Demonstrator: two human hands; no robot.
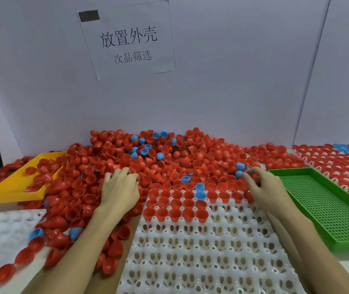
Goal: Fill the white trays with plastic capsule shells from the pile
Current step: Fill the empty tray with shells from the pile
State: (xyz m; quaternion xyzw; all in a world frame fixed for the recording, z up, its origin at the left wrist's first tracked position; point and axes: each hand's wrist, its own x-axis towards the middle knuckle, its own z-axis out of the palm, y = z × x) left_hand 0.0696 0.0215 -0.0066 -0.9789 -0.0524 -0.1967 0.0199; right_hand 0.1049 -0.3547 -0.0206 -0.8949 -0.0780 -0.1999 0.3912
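Our left hand (pixel 120 188) rests loose-fingered on the shell pile (pixel 169 158); our right hand (pixel 260 185) has its grip pinched on a blue shell (pixel 239 174) above the white tray (pixel 201 251).

Factory sorting bench: posted work-instruction sign (pixel 127 40), bulk shell pile (pixel 169 158), trays (pixel 201 251).
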